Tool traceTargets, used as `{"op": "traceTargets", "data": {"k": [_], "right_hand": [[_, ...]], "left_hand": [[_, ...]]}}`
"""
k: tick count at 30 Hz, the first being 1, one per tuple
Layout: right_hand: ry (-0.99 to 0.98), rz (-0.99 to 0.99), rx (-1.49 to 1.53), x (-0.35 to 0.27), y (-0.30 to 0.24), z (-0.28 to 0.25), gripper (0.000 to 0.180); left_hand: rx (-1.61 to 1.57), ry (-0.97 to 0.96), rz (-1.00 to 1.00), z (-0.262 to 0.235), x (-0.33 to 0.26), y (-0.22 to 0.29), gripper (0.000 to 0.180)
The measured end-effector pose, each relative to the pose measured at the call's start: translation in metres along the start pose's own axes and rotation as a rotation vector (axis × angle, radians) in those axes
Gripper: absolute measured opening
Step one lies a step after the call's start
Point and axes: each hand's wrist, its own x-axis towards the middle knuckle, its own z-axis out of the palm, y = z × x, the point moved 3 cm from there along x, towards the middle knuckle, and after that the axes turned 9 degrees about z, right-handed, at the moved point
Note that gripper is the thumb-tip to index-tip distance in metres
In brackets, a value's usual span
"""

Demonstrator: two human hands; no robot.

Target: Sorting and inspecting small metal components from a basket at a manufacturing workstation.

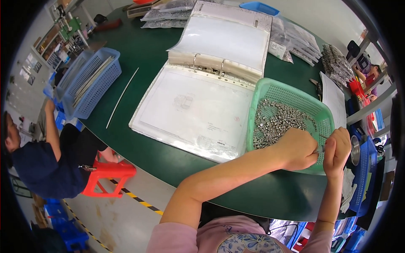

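Observation:
My left hand (298, 148) is closed over the near right part of a green plastic basket (310, 102). Beside it my right hand (338, 151) is closed too, thumb against the curled fingers. Between the two hands shows a small silvery metal piece (321, 149), gripped from both sides; most of it is hidden by the fingers, so its kind is unclear. Many small shiny metal parts (276, 120) lie heaped in the basket, mostly toward its left side.
Left of the basket an open ring binder (190, 109) covers the green table (168, 164). Farther left are a thin rod (122, 98) and blue baskets (99, 88) with rods. Bagged parts (295, 40) lie at the back. A person (46, 156) sits at the left.

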Motion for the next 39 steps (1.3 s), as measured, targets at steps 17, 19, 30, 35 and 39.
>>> {"op": "traceTargets", "data": {"k": [17,19,30,35,39], "right_hand": [[-0.184,0.672,0.570,-0.013,0.010,0.003,0.041],[-0.186,0.671,0.565,-0.013,0.009,0.009,0.041],[-0.308,0.532,0.374,-0.006,0.009,-0.004,0.020],[-0.392,0.219,-0.070,-0.009,0.017,0.002,0.014],[-0.391,0.075,-0.061,-0.008,0.011,0.012,0.016]], "left_hand": [[0.163,-0.117,-0.260,-0.002,-0.005,-0.013,0.025],[0.168,-0.131,-0.263,-0.001,-0.004,-0.011,0.025],[0.169,-0.049,-0.245,-0.002,-0.005,-0.011,0.026],[0.147,-0.018,-0.203,-0.002,-0.006,-0.010,0.027],[0.201,-0.077,-0.182,-0.002,-0.007,-0.011,0.028]]}}
